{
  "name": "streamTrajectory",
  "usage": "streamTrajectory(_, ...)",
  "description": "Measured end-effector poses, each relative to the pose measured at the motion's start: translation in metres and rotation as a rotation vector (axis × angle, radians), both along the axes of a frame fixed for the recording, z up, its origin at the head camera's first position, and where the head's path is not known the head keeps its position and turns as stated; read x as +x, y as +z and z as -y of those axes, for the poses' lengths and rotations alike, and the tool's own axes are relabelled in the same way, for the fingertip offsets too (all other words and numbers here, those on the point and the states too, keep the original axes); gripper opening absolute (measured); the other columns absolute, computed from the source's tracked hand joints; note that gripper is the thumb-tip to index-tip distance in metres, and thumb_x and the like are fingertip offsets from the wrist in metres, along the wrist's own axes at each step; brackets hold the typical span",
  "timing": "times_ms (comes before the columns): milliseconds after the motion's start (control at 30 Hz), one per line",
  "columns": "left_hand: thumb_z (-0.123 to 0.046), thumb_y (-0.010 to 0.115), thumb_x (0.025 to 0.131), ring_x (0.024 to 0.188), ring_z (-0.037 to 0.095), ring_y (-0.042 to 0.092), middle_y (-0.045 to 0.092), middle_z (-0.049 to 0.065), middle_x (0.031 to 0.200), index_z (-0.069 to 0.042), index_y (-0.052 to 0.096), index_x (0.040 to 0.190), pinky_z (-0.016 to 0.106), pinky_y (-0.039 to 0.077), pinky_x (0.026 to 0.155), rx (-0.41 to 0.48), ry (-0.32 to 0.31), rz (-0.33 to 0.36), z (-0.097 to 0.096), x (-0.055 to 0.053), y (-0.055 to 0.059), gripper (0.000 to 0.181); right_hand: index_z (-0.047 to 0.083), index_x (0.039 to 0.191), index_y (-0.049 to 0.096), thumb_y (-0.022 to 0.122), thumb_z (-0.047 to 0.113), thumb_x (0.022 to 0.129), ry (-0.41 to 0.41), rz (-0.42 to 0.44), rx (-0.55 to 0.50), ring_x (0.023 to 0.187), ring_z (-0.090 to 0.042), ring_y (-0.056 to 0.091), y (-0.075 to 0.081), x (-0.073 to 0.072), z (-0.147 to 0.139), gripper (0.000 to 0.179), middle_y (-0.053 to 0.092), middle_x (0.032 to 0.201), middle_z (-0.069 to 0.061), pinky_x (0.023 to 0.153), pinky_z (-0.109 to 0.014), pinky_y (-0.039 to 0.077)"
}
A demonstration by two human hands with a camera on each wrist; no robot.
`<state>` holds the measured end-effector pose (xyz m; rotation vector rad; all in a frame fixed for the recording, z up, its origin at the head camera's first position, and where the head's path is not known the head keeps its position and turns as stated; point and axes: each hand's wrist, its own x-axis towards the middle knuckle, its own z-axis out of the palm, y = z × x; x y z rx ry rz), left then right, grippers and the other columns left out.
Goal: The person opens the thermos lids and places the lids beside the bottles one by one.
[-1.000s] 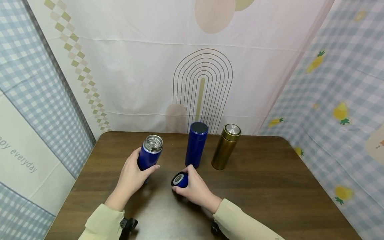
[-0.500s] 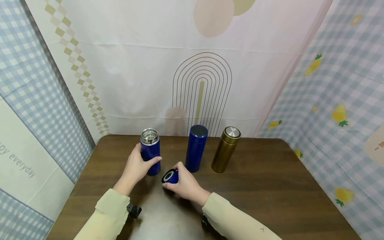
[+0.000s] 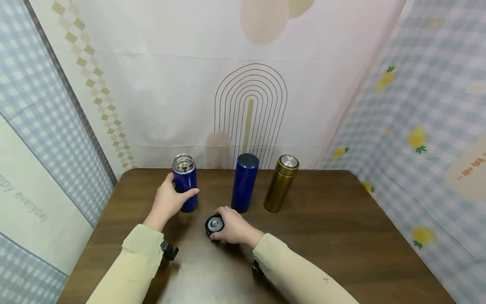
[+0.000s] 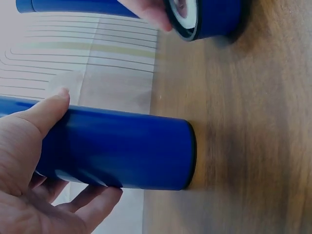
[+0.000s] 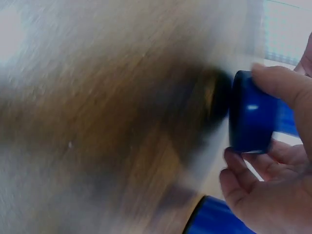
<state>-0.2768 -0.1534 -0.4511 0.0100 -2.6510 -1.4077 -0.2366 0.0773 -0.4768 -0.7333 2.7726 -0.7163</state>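
The left hand [image 3: 166, 199] grips the uncapped bottle [image 3: 185, 180] near the worktop [image 3: 334, 236]'s far-left corner, the right hand [image 3: 236, 227] an upturned lid [image 3: 215, 224], apparently for setting down, needing a level release.

Left hand [image 3: 166, 202]: most fingers hidden behind open blue bottle [image 3: 185, 185] in head view. Bottom inside open blue bottle hidden too. Right hand [image 3: 236, 228] hides part of lid [image 3: 215, 224]. Left wrist view: lid and closed blue bottle [image 4: 78, 6] cut off at top, open blue bottle's mouth cut off at left. Right wrist view: worktop [image 5: 92, 112] blurry, blue bottle part [image 5: 219, 219] cut off at bottom. Head view: sleeves [image 3: 136, 257] cut off at bottom, mark [image 3: 327, 278] on right sleeve too small to read, words on cloth [image 3: 25, 201] cut off at left.
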Motion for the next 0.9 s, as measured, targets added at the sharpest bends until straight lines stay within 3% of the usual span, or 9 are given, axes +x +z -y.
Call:
streamTrajectory(267, -0.061, 0.075, 0.072, 0.116, 0.037, 0.055, 0.055, 0.019, 0.128, -0.009, 0.034, 0.141, 0.056, 0.042, 0.094, -0.008, -0.002, 0.039, 0.003, -0.005, -0.002, 0.095, 0.012, 0.119, 0.057, 0.083, 0.037, 0.074, -0.018, -0.081, 0.078, 0.099, -0.017, 0.053, -0.010, 0.001, 0.009, 0.058, 0.057, 0.108, 0.002, 0.086, -0.038, 0.043)
streamTrajectory(567, -0.058, 0.077, 0.072, 0.113, 0.035, 0.056, 0.057, 0.018, 0.124, -0.010, 0.036, 0.138, 0.054, 0.043, 0.093, 0.014, -0.008, 0.005, -0.005, 0.000, -0.004, 0.091, 0.013, 0.120, 0.057, 0.084, 0.041, 0.071, -0.068, -0.134, 0.077, 0.098, -0.019, 0.053, -0.014, 0.008, 0.003, 0.063, 0.059, 0.109, 0.003, 0.082, -0.038, 0.041)
streamTrajectory(900, -0.059, 0.075, 0.074, 0.115, 0.036, 0.055, 0.056, 0.019, 0.127, -0.011, 0.034, 0.140, 0.055, 0.042, 0.094, 0.021, 0.034, 0.001, -0.001, -0.001, -0.006, 0.091, 0.013, 0.118, 0.057, 0.085, 0.041, 0.070, -0.055, -0.217, 0.096, 0.094, -0.023, 0.051, -0.014, 0.007, 0.011, 0.062, 0.058, 0.106, 0.002, 0.081, -0.038, 0.039)
